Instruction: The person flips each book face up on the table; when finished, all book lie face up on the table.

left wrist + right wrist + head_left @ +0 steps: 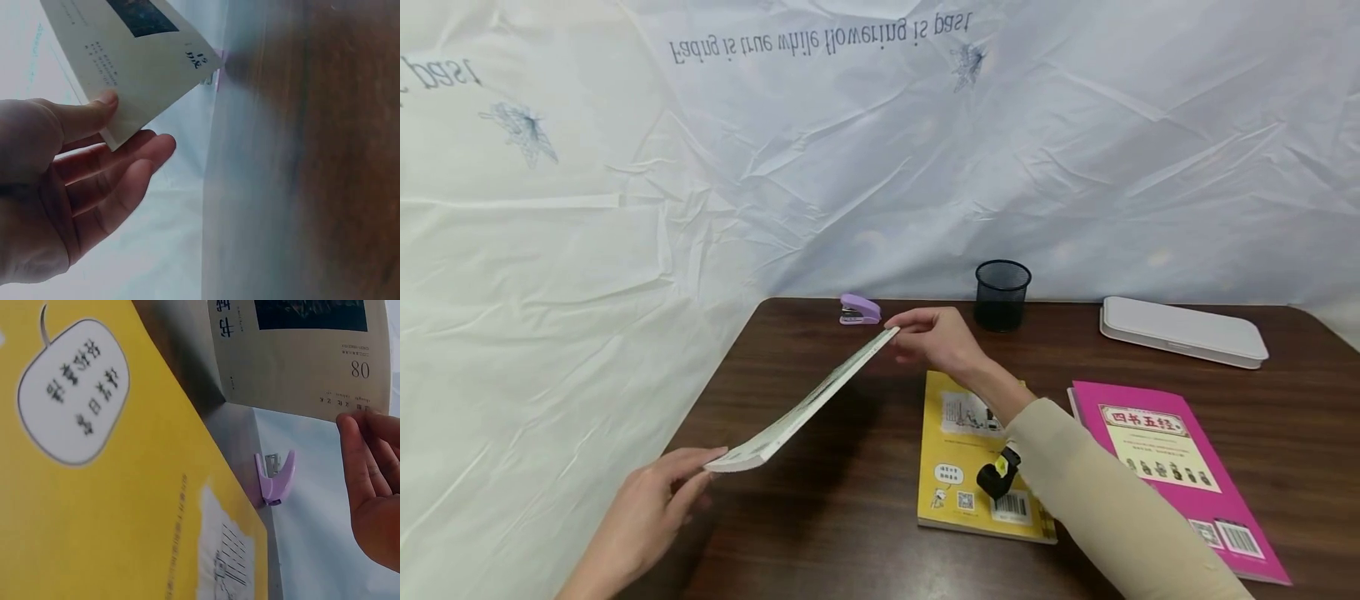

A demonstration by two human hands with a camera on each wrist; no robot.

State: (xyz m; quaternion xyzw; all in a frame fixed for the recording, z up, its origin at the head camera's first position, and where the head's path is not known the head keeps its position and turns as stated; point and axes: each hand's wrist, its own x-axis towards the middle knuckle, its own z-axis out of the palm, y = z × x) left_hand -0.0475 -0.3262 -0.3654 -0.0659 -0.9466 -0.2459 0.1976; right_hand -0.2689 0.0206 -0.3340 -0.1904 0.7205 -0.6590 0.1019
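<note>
Two hands hold a thin pale book (808,400) tilted above the desk (850,508): the left hand (651,508) pinches its near corner between thumb and fingers, while the right hand (936,337) grips the far corner. Beneath the right forearm lies a yellow book (958,433), with a purple stapler (859,309) behind.

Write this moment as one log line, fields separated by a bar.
left hand: pinches near corner of thin book | right hand: holds far corner | book: lifted, tilted above table | beside: yellow book, purple stapler
</note>
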